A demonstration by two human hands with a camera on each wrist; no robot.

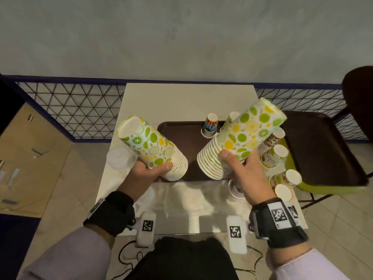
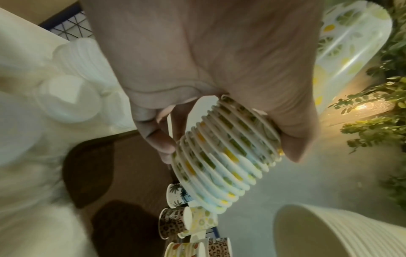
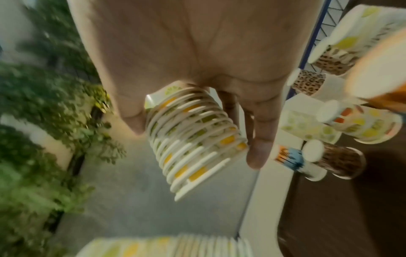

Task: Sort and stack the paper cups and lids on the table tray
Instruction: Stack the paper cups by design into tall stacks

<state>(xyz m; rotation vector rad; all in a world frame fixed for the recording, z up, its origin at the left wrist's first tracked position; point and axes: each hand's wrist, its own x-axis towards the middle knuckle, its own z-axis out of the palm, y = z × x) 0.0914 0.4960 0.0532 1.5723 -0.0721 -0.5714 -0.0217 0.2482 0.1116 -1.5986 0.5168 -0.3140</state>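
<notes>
Each of my hands holds a slanted stack of lime-and-lemon print paper cups above the brown tray (image 1: 181,134). My left hand (image 1: 155,170) grips the left stack (image 1: 151,146) near its rims (image 2: 224,153), closed end pointing up and left. My right hand (image 1: 234,164) grips the longer right stack (image 1: 244,134) near its rims (image 3: 193,139), closed end pointing up and right. The two open ends face each other with a gap between them. A palm-print cup (image 1: 210,125) stands upside down at the tray's far edge.
Translucent lids (image 1: 119,158) lie on the white table left of the tray. Leopard-print cups (image 1: 271,140) and fruit-print cups (image 1: 275,156) crowd the table's right side. A crumpled clear plastic sleeve (image 1: 191,197) lies at the near edge. A second brown tray (image 1: 323,150) rests on a green chair at the right.
</notes>
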